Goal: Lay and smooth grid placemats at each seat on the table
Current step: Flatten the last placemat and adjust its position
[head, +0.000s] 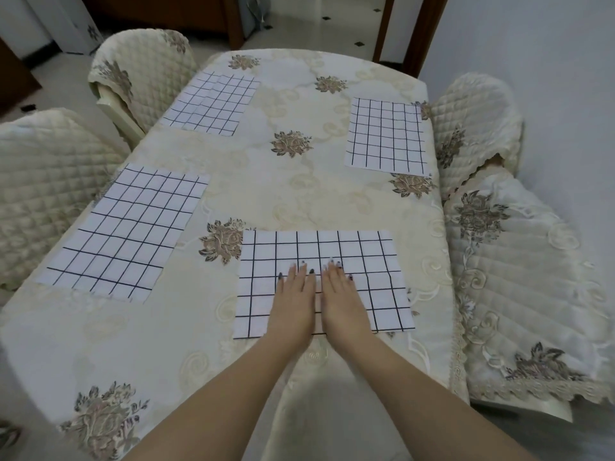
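Several white placemats with a black grid lie flat on the cream flowered tablecloth [299, 194]. The nearest placemat [376, 261] sits at the near right of the table. My left hand [294, 297] and my right hand [339, 294] lie side by side, palms down, on its middle, fingers straight and pointing away from me. Another placemat [123, 231] lies at the left edge, one [213, 101] at the far left and one [387, 136] at the far right edge.
Quilted cream chairs stand around the table: two on the left [43, 184] [143, 71] and two on the right [479, 128] [532, 294]. A doorway with a tiled floor [319, 18] opens beyond the far end. A white wall runs along the right.
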`<state>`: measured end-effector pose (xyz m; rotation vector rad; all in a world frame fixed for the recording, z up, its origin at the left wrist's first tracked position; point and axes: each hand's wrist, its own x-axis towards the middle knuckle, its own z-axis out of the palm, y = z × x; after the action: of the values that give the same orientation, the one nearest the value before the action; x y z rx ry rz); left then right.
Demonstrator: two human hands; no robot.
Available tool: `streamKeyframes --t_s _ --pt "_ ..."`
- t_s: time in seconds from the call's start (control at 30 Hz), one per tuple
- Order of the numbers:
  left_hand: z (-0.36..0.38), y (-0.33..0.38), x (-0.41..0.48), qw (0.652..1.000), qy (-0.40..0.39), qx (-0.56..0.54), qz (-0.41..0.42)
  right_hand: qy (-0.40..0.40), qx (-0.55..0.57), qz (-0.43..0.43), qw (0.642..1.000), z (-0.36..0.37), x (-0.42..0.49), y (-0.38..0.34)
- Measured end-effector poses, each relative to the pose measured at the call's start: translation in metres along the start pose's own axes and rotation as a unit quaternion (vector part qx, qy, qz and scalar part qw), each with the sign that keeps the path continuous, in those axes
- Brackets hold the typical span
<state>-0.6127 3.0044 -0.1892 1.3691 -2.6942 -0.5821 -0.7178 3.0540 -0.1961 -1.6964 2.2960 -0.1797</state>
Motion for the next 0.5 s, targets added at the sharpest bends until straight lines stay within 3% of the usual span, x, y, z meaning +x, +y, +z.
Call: streamKeyframes --t_s 0.17,0.5 --pt "0.015 -0.015 -0.003 0.998 -0.039 0.051 0.005 -0.054 0.011 0.0 0.998 0.008 0.002 -0.006" --pt "0.01 -0.065 -0.023 0.992 0.01 0.084 -0.089 -0.01 -0.015 0.088 0.996 0.009 -0.016 0.038"
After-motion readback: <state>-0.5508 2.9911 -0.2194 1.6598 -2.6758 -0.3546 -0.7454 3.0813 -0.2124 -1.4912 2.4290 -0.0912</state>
